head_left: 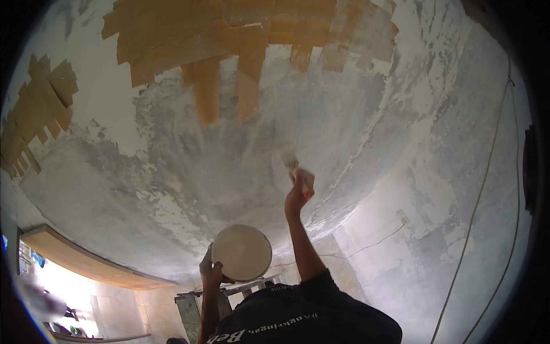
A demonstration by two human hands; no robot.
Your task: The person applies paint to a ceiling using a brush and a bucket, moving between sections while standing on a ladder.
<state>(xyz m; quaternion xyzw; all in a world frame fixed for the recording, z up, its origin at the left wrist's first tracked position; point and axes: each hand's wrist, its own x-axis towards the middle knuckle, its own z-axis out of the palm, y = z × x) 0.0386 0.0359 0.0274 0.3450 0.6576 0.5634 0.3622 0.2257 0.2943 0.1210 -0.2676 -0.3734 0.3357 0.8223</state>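
In my right hand (300, 189) is a flat paintbrush (288, 156), its bristles up at the grey patchy wall surface (229, 166) and smeared by motion. Something orange-red shows at the lower side of that fist. Below and to the left, my left hand (212, 268) grips a round tub (270, 257) at its left side, thumb over the edge. A smooth pale cream colour fills the tub's round face; I cannot tell how deep it is. Tan strip-like patches (195, 40) cover the upper part of the surface, some reaching down as straight bands.
Two thin cables (487, 166) hang down the right wall, and a small outlet (403, 217) with a wire sits left of them. A curved brown ledge (91, 261) runs above a bright opening at lower left. Behind the tub stands a wooden frame (189, 312).
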